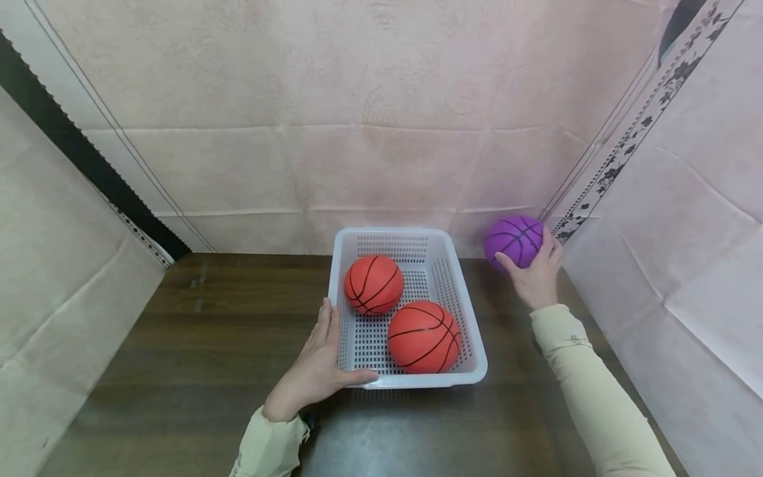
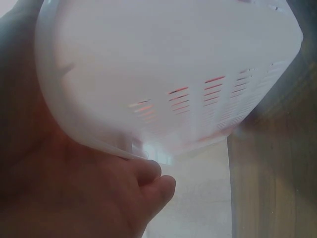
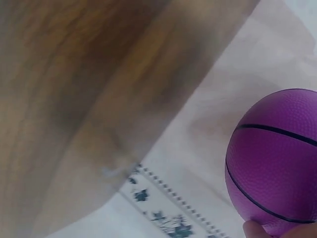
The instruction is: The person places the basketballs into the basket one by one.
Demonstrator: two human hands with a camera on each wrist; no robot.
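A white perforated plastic basket (image 1: 473, 324) stands on the table with two orange toy basketballs inside. The smaller ball (image 1: 373, 284) lies at the left, and the larger ball (image 1: 424, 337) near the front. My left hand (image 1: 316, 364) rests against the basket's front left corner, fingers straight along the side and thumb on the front rim. In the left wrist view its fingertips (image 2: 158, 186) touch the basket wall (image 2: 163, 59). My right hand (image 1: 538, 275) grips a purple toy basketball (image 1: 514, 242) from its right and near side, right of the basket. The right wrist view shows this ball (image 3: 277, 158) partly cropped.
Brown wood-grain table (image 1: 226, 344) lies under the basket. Pale cloth hangs as a back wall (image 1: 381, 165) and as side walls at left (image 1: 71, 278) and right (image 1: 685, 265). A floral border strip (image 1: 644, 126) runs down the right corner, close to the purple ball.
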